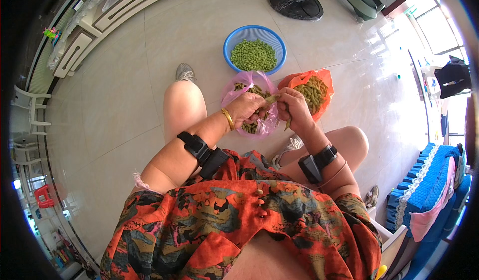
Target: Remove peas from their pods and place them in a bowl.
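Note:
Between my fingertips is a green soybean pod (272, 99), pinched by both hands. My left hand (248, 109), with a gold bangle at its wrist, hovers over a pink plastic bag (229, 89) that holds pods. My right hand (296, 107) is beside it, with another pod (287, 124) hanging below its fingers. Just right of that hand an orange plastic bag (326, 78) stands open, full of pods (313, 93). Beyond the pink bag sits a blue plastic basket (283, 47) with shelled green beans (254, 55) in it.
All of these stand on a glossy tiled floor (112, 93) between and beyond my knees. A black round stand base (294, 3) is at the back. Drawers of a low cabinet (127, 9) line the back left. A blue quilted cover (421, 184) lies at the right.

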`<state>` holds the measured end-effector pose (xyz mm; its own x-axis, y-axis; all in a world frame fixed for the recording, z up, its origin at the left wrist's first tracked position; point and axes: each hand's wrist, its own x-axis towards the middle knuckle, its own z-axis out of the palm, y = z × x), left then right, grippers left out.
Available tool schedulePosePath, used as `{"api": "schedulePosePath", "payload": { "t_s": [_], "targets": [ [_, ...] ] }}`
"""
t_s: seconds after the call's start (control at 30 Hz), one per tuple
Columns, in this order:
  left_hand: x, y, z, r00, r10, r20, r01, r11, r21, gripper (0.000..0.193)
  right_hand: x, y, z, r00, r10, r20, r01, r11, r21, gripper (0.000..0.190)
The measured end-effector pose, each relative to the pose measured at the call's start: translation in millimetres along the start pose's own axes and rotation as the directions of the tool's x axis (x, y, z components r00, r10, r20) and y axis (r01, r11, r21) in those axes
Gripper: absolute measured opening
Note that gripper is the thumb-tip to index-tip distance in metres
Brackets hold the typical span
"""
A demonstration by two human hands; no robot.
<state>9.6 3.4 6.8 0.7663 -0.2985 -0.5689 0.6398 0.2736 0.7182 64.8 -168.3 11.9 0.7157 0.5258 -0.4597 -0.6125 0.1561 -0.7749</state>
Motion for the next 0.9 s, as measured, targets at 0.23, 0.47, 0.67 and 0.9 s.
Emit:
{"api": "schedulePosePath", "payload": {
  "t_s": [0.23,0.47,0.67,0.9],
  "targets": [
    [5.3,-4.9,7.5,1.000,0.006,-0.027,-0.006,1.000,0.008,0.011,-1.1,0.2,-7.6,0.997,-0.030,-0.065,0.022,0.992,-0.123,0.008],
    [6.3,-5.5,10.0,1.000,-0.004,-0.026,0.006,0.998,0.068,0.014,3.1,-14.2,-58.6,0.858,-0.314,-0.406,0.149,0.909,-0.389,0.010],
    [8.6,-8.1,8.7,0.999,0.034,-0.015,-0.032,0.996,0.081,0.013,18.7,-8.2,-123.2,0.652,-0.513,-0.558,0.099,0.788,-0.608,0.016],
    [5.3,-7.1,16.9,1.000,0.001,-0.004,-0.001,0.989,0.145,0.016,9.5,-5.3,-29.2,0.900,-0.133,-0.416,0.137,0.990,-0.021,0.017]
  ]
}}
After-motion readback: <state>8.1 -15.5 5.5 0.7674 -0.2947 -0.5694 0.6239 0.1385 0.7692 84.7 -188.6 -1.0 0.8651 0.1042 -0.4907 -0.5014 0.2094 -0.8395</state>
